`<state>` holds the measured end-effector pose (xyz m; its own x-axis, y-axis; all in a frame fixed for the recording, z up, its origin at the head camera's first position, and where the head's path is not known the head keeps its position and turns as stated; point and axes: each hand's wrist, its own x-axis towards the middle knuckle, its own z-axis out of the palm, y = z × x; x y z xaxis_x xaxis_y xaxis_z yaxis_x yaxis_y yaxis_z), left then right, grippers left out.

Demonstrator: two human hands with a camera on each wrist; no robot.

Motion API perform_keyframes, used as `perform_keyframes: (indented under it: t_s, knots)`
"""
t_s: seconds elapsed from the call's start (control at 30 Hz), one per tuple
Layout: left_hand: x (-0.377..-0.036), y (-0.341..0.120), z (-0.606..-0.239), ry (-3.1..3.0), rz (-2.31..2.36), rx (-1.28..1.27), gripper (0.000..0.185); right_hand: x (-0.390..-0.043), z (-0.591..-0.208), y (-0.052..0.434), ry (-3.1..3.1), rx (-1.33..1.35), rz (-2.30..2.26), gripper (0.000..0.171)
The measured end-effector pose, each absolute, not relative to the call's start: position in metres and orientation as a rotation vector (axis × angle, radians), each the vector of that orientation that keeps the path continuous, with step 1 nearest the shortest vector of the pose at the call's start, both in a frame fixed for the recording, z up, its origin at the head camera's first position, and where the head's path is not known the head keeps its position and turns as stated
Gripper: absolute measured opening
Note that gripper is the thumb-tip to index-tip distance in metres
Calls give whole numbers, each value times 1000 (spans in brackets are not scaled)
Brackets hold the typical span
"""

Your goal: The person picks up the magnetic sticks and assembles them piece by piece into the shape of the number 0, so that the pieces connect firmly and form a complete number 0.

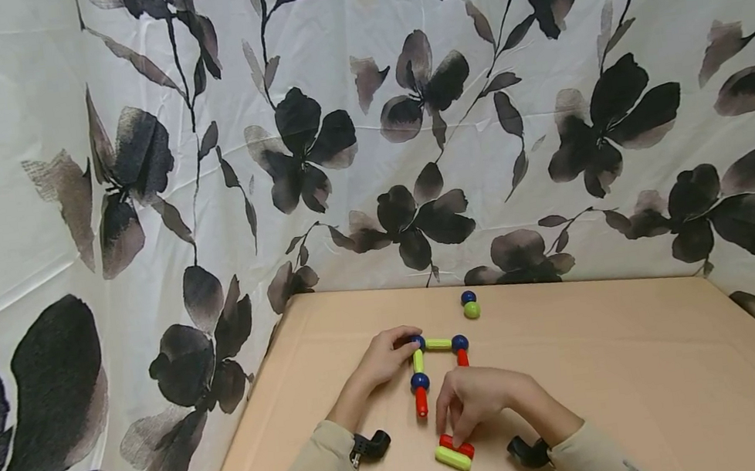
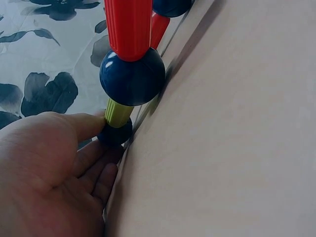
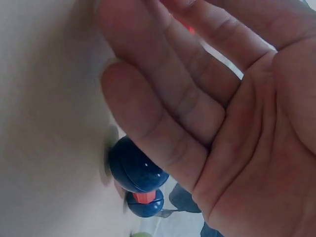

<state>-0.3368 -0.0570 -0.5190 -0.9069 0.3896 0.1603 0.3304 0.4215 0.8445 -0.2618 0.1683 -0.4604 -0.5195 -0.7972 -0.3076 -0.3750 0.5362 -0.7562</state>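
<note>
A frame of rods and balls lies flat on the tan table (image 1: 643,360). My left hand (image 1: 405,341) pinches its corner blue ball (image 1: 419,341) between thumb and fingers; the left wrist view shows that ball (image 2: 114,134) under my thumb. From it a green rod (image 1: 438,343) runs to a second blue ball (image 1: 460,343) with a red rod (image 1: 463,358). Another green rod (image 1: 417,361) leads to a blue ball (image 1: 420,381) and a red rod (image 1: 421,402). My right hand (image 1: 452,430) reaches down with relaxed fingers, tips on a loose red rod (image 1: 459,444) lying against a loose green rod (image 1: 453,458).
A loose blue ball (image 1: 468,297) and a green ball (image 1: 472,309) sit together behind the frame. Floral cloth walls (image 1: 368,151) close the table's left and back edges. Black wrist mounts (image 1: 373,445) rest near both cuffs.
</note>
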Motion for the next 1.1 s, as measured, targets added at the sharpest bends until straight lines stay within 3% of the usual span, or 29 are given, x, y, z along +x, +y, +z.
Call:
perform_keyframes:
  t_s: [1.1]
  knots:
    - [-341, -55, -524, 2602, 1502, 644, 33, -255, -458, 159, 2379, -999, -499, 22]
